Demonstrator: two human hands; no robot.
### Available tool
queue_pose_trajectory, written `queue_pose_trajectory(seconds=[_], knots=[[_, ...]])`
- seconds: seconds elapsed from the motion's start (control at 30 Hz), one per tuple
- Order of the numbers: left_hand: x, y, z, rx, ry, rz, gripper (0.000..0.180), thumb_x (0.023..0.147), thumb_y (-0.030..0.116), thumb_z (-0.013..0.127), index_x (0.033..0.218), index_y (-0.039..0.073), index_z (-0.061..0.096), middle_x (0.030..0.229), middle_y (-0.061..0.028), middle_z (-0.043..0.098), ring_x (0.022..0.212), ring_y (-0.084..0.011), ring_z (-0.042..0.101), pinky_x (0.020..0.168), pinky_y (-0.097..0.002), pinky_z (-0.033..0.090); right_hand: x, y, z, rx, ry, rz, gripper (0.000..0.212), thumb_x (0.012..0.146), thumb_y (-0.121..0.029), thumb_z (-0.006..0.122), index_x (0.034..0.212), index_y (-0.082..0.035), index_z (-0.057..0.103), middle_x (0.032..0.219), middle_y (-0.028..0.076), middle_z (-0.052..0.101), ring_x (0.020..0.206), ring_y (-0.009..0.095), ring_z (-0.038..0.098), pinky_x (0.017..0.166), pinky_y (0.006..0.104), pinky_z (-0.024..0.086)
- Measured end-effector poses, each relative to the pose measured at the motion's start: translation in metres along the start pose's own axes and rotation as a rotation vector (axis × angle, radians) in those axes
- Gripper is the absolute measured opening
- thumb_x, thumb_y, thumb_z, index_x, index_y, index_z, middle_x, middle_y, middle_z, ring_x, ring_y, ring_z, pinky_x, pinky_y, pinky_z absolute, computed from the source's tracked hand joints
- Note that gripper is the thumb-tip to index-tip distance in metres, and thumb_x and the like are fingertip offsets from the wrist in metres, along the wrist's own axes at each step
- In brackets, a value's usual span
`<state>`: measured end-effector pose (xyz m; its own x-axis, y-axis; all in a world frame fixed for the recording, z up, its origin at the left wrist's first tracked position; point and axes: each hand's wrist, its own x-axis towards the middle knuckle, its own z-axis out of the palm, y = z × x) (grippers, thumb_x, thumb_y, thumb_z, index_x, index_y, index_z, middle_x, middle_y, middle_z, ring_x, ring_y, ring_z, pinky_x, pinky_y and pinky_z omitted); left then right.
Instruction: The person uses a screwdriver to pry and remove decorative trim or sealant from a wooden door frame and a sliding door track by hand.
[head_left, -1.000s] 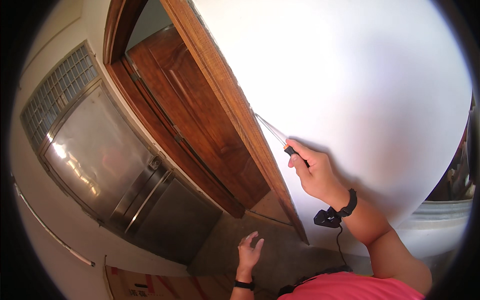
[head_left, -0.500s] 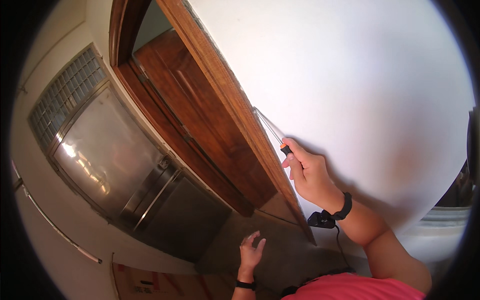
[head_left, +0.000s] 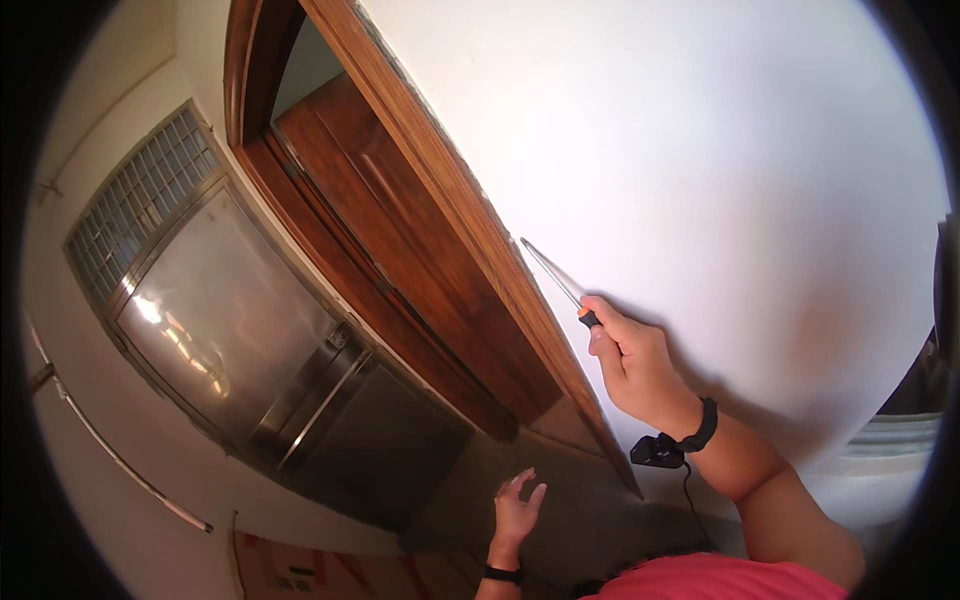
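Head view: the right hand (head_left: 635, 365) grips a screwdriver (head_left: 556, 281), tip touching the wooden door frame (head_left: 455, 200) above it; left hand (head_left: 515, 508) hangs open and empty below. Probing looks underway; next calls for steady pressure.

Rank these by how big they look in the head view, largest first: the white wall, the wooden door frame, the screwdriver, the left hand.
1. white wall
2. wooden door frame
3. and 4. screwdriver and left hand: too close to rank, since the right hand hides the screwdriver's handle.
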<state>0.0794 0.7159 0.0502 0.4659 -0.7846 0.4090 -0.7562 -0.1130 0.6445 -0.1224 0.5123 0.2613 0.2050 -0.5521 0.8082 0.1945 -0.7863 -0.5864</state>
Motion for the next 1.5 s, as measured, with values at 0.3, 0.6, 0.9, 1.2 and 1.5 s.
queue_pose_trajectory(seconds=[0.3,0.6,0.9,1.2,1.5], knots=[[0.003,-0.009,-0.002,-0.024,0.015,-0.011,0.036,0.084,0.014,0.078,0.116,0.002,0.069,0.107,-0.0143,0.073,0.103,-0.0285,0.069,0.091,-0.0362,0.053,0.003,-0.008,-0.003,-0.003,-0.024,0.027,0.031,0.096,0.001,0.054,0.126,0.003,0.056,0.073,0.018,0.061,0.056,0.027,0.055,0.058,0.0298,0.046],[0.011,-0.007,0.000,-0.030,-0.011,0.051,0.037,0.083,0.018,0.079,0.115,0.003,0.069,0.106,-0.0160,0.072,0.100,-0.0322,0.069,0.088,-0.0389,0.054,0.010,-0.022,-0.003,-0.077,0.031,-0.082,0.034,0.095,0.001,0.056,0.129,0.005,0.055,0.111,0.022,0.068,0.093,0.038,0.068,0.080,0.0360,0.055],[0.012,-0.036,-0.008,-0.036,-0.016,0.033,0.037,0.084,0.017,0.079,0.117,0.004,0.069,0.107,-0.0148,0.073,0.102,-0.0267,0.071,0.090,-0.0348,0.054,0.015,-0.028,0.001,-0.174,0.032,-0.131,0.036,0.093,0.001,0.058,0.129,0.003,0.055,0.108,0.023,0.068,0.092,0.038,0.069,0.079,0.0373,0.055],[0.040,-0.025,-0.024,-0.043,-0.062,0.100,0.038,0.084,0.022,0.079,0.116,0.003,0.069,0.106,-0.0169,0.073,0.101,-0.0319,0.070,0.089,-0.0387,0.054,0.086,-0.071,0.001,-0.091,0.042,-0.083,0.038,0.095,-0.002,0.057,0.132,0.003,0.052,0.105,0.024,0.067,0.087,0.039,0.068,0.077,0.0395,0.054],[0.057,-0.017,-0.042,-0.116,-0.080,0.110,0.035,0.085,0.019,0.078,0.115,0.002,0.069,0.105,-0.0166,0.073,0.101,-0.0309,0.070,0.088,-0.0371,0.054,0.102,-0.068,0.014,-0.467,0.161,-0.315,0.036,0.094,-0.005,0.057,0.130,0.002,0.056,0.094,0.018,0.067,0.079,0.035,0.066,0.068,0.0428,0.055]])
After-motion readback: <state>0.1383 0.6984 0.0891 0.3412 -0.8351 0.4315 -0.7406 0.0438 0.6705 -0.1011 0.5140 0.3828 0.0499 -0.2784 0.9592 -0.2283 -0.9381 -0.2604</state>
